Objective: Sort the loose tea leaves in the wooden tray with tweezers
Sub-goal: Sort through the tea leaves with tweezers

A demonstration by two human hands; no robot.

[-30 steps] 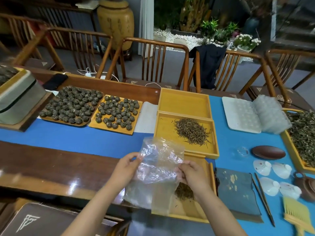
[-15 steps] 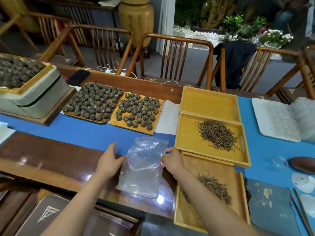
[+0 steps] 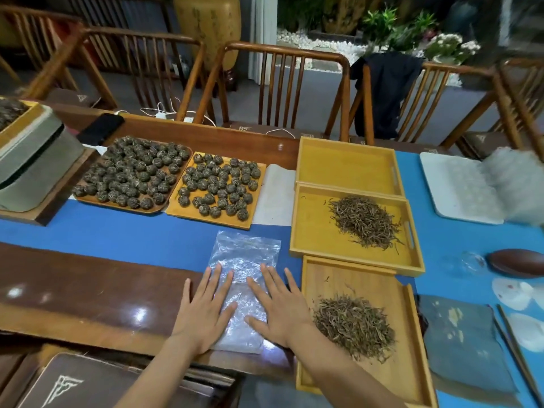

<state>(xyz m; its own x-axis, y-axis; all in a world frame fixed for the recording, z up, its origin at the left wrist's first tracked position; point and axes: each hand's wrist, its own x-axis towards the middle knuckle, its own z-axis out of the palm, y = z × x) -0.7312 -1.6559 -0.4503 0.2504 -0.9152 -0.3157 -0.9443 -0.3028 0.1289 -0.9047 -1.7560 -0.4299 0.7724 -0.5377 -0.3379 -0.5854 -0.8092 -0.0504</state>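
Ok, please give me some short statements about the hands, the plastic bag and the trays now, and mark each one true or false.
1. Both hands, left hand and right hand, lie flat on the plastic bag. True.
2. The right hand holds tweezers. False: it holds nothing.
3. The farthest yellow tray holds loose tea. False: it holds none.
4. The nearest tray holds loose tea leaves. True.
5. The bag lies inside a tray. False: it lies on the table, left of the trays.

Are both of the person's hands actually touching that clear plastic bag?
Touching. The head view shows the left hand and right hand lying flat, fingers spread, on the plastic bag, pressing it against the table.
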